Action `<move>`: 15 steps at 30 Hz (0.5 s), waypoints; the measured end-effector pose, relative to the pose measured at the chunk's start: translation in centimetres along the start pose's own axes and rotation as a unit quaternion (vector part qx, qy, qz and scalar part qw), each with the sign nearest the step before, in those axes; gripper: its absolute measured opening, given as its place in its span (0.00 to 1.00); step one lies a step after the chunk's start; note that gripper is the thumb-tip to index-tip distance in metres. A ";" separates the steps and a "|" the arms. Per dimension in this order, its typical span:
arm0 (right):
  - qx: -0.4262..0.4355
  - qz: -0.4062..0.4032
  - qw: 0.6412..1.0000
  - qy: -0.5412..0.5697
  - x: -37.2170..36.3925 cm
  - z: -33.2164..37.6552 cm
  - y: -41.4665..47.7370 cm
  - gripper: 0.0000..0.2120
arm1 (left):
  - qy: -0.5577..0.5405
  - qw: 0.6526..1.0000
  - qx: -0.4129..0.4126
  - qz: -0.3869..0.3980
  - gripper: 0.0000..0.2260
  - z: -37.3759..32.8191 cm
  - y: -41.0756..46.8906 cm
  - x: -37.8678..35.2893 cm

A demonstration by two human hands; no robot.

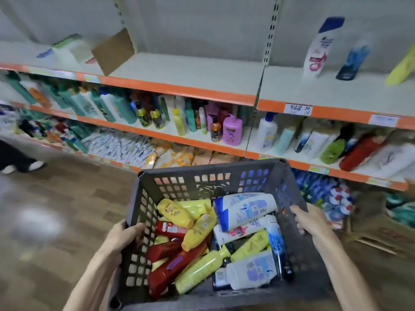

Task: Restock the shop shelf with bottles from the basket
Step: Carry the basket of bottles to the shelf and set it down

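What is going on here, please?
A person holds a grey basket in front of shop shelves, left hand gripping its left side, right hand its right rim. Yellow, red and white bottles lie piled inside it. The top shelf is mostly bare; three bottles stand at its right.

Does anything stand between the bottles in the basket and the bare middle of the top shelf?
Nothing visible does. A cardboard piece leans at the left of the top shelf; three bottles are at its right. The left hand and right hand grip the basket.
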State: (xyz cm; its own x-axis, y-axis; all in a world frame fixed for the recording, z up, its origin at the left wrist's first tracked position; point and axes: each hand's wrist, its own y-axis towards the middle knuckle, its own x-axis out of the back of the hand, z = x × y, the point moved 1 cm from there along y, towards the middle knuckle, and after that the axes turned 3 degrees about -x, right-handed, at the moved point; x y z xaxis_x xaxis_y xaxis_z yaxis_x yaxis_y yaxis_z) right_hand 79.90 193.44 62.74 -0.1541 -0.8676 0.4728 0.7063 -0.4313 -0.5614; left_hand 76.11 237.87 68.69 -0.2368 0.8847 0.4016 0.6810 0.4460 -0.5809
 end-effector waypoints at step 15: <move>-0.099 -0.163 0.976 0.109 1.9 0.2 -1.6 0.08 | 0.118 0.973 -0.078 0.184 0.06 -13.0 11.4 -6.8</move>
State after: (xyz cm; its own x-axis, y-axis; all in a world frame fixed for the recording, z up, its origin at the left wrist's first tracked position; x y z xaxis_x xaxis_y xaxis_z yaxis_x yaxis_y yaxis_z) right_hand 78.60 192.56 64.69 -0.5073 -0.6988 0.5044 0.4512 -0.7140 -0.5354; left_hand 94.52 235.20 68.58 0.1952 0.9168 0.3485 0.7912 0.0628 -0.6084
